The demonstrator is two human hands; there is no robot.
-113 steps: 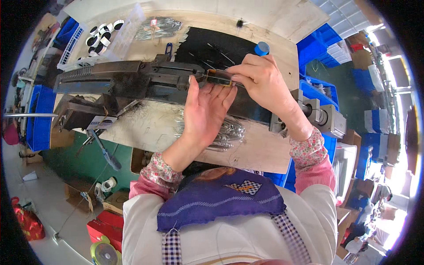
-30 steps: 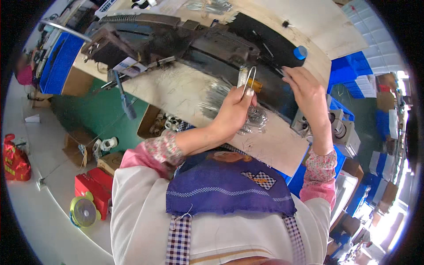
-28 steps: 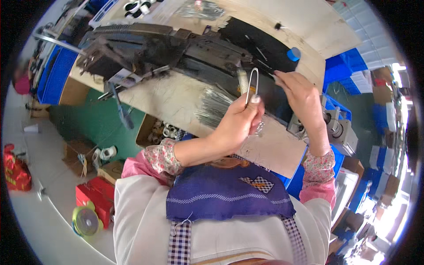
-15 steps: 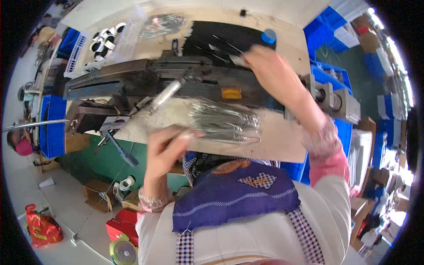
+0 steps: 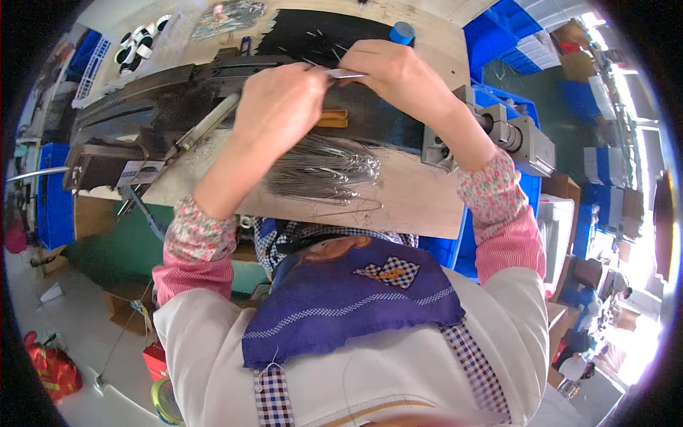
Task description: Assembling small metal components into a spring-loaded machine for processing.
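Note:
Both my hands meet over the long dark metal bench machine (image 5: 235, 78), closed and nearly touching. A small flat silvery strip (image 5: 345, 73) lies between their fingertips. My left hand (image 5: 284, 99) pinches its left end, fingers curled. My right hand (image 5: 391, 65) grips it from the other side; its fingertips are partly hidden. Beyond them is a black mat (image 5: 299, 32) with a few thin metal pieces on it. On the near side of the machine, below my hands, a bundle of thin metal wires (image 5: 324, 171) rests on the wooden table (image 5: 420, 192).
A yellow block (image 5: 333, 118) sits on the machine beneath my hands. At the back are a blue round cap (image 5: 402, 32), a bag of metal pieces (image 5: 228, 18) and white-and-black rolls (image 5: 139, 44). A grey cylindrical fixture (image 5: 509, 132) stands at the right, near blue bins (image 5: 498, 43).
My left hand has risen from beside the wires to the machine. My right hand has come left from the black mat to meet it, and a silvery strip now shows between them. The view has shifted.

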